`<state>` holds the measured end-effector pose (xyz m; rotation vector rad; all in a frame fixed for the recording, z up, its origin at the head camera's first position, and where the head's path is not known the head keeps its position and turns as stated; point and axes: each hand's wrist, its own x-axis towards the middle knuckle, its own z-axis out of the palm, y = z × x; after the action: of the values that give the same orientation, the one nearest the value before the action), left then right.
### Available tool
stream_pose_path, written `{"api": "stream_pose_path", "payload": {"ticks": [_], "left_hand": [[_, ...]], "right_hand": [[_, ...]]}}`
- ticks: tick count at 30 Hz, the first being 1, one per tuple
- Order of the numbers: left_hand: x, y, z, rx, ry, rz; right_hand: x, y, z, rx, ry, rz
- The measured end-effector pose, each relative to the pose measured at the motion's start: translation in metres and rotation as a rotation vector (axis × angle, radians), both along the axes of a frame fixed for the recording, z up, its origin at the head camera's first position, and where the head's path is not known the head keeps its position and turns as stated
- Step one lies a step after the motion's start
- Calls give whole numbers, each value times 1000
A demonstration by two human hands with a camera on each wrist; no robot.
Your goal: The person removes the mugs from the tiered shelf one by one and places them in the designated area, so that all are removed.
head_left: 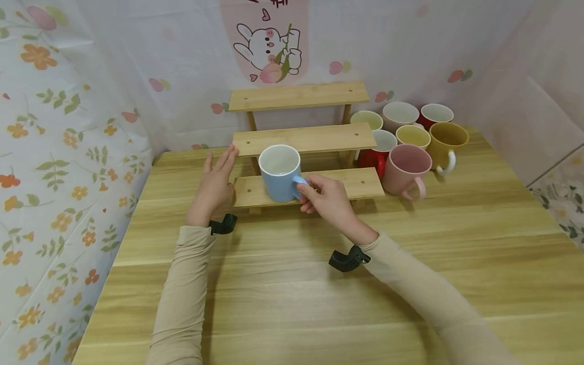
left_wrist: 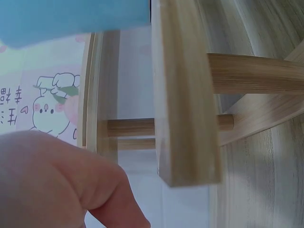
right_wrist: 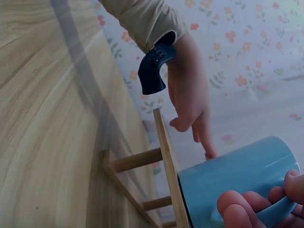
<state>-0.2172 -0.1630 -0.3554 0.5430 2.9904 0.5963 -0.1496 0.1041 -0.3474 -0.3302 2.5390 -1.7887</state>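
Note:
A light blue mug (head_left: 279,186) with a white inside stands upright on the lowest step of a three-tier wooden rack (head_left: 371,182). My right hand (head_left: 329,198) grips its handle, thumb on top and fingers curled round it, as the right wrist view shows up close on the mug (right_wrist: 232,178). At the rack's left end is my left hand (head_left: 214,185), its fingers straight and its fingertips right at the end of the middle step. In the left wrist view, that hand's thumb side (left_wrist: 71,180) appears beside the rack's step (left_wrist: 187,104).
Right of the rack several mugs crowd together, among them a pink mug (head_left: 407,170), a red mug (head_left: 377,152) and a mustard mug (head_left: 447,142). Behind hangs a white cloth (head_left: 182,40) with a rabbit print. The wooden table (head_left: 274,294) extends toward me.

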Motion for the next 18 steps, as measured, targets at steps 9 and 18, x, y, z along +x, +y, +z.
{"api": "stream_pose_path", "payload": {"ticks": [9, 18], "left_hand": [[2, 2, 2, 36, -42, 17], [2, 3, 2, 27, -38, 6]], "right_hand": [[10, 32, 5, -10, -7, -88], [15, 64, 8, -3, 11, -203]]}}
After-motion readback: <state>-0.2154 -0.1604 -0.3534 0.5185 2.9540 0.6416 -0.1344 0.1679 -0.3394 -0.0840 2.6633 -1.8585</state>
